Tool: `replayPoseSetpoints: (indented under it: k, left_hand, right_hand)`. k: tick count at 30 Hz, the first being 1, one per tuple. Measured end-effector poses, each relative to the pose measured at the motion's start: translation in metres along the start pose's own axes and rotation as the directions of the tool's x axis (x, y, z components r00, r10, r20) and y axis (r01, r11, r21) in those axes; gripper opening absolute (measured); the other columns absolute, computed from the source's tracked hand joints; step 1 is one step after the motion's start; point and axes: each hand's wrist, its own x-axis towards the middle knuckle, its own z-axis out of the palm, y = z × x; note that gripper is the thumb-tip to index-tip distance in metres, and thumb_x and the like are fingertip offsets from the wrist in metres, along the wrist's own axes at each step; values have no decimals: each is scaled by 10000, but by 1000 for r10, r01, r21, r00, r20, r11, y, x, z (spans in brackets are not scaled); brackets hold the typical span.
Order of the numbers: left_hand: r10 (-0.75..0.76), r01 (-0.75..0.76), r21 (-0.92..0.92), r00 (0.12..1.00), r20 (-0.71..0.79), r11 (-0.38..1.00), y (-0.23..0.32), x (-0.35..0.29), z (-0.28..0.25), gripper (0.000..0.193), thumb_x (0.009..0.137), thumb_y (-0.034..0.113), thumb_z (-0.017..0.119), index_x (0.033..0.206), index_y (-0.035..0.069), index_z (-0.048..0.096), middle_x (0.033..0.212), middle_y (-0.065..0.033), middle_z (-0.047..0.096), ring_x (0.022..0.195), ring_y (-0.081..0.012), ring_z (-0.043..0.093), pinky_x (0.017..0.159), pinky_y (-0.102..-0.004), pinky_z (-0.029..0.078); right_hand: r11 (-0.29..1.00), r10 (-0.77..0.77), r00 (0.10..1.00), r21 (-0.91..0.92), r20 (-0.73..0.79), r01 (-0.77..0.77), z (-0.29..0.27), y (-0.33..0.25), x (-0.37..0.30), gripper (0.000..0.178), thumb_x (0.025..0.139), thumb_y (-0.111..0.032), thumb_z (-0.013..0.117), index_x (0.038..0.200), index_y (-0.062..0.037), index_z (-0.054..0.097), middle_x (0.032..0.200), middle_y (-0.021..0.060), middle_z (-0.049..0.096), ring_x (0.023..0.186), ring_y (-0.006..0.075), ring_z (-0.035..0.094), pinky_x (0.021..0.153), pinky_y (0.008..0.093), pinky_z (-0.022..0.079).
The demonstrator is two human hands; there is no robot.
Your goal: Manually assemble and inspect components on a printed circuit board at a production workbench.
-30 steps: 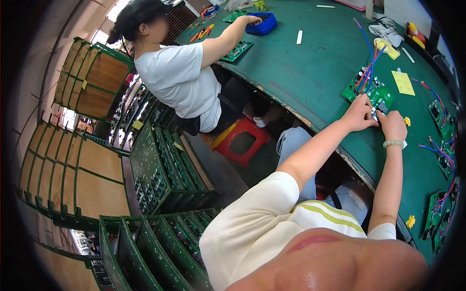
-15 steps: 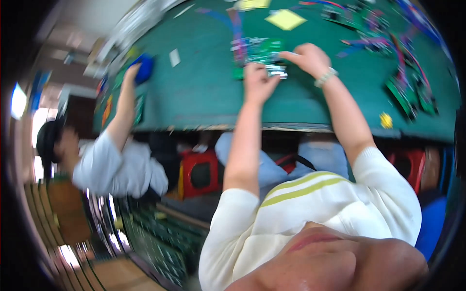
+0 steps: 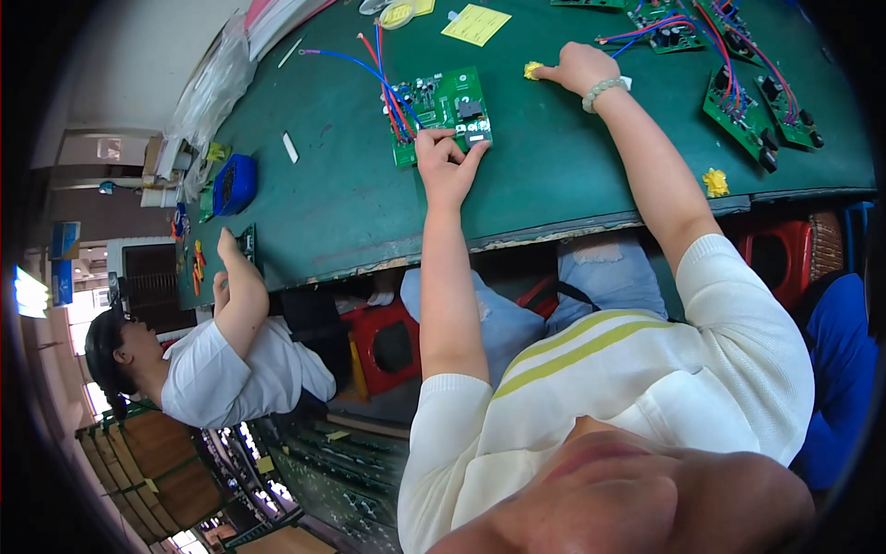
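A green circuit board [image 3: 452, 88] with black parts and red and blue wires lies on the table in front of me. My left hand [image 3: 445, 171] grips its near edge, thumb and fingers closed on a corner by a dark component. To the right of the board, my right hand [image 3: 588, 70] is closed, with its fingertips on a small crumpled yellow lump [image 3: 532, 70]. Whether it pinches or presses the lump is hard to see. A second yellow lump [image 3: 715, 182] lies near the table's front edge.
More wired circuit boards [image 3: 738, 115] lie at the right. Yellow paper [image 3: 476, 25] and a tape roll [image 3: 397, 14] are at the back. At left, a co-worker's arm [image 3: 242, 286] reaches beside a blue bin [image 3: 234, 185]. A white strip [image 3: 290, 147] lies on the green table [image 3: 341, 208].
My right hand has moved from the board up and right, to a small yellow lump. My left hand stays at the board. The co-worker's hand has left the blue bin.
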Motion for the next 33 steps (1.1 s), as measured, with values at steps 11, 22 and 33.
replayPoseSetpoints:
  k: [11, 22, 33]
  left_hand:
    - [81, -81, 16, 997, 1, 997, 8, 3, 0, 414, 567, 120, 862, 537, 46, 455, 931, -103, 490, 888, -239, 534, 659, -332, 461]
    - [108, -393, 497, 854, 508, 773, 29, 39, -61, 774, 616, 197, 776, 1298, 78, 430, 1291, -59, 487, 1354, -223, 310, 1088, -510, 194]
    - [205, -681, 522, 689, 695, 514, 5, 58, -64, 274, 741, 157, 683, 966, 85, 546, 1173, -49, 521, 1332, -281, 330, 1077, -514, 293]
  right_hand:
    - [987, -72, 984, 127, -164, 93, 20, 14, 8, 527, 690, -594, 684, 830, -85, 679, 807, 105, 675, 749, 279, 659, 640, 384, 519]
    - [927, -146, 886, 252, -439, 278, 29, 12, 10, 315, 819, -419, 593, 858, -106, 611, 742, 78, 660, 704, 292, 645, 576, 401, 498]
    - [895, -184, 871, 290, -457, 340, 35, 7, 9, 299, 825, -402, 585, 830, -103, 599, 726, 82, 651, 696, 296, 639, 576, 406, 493]
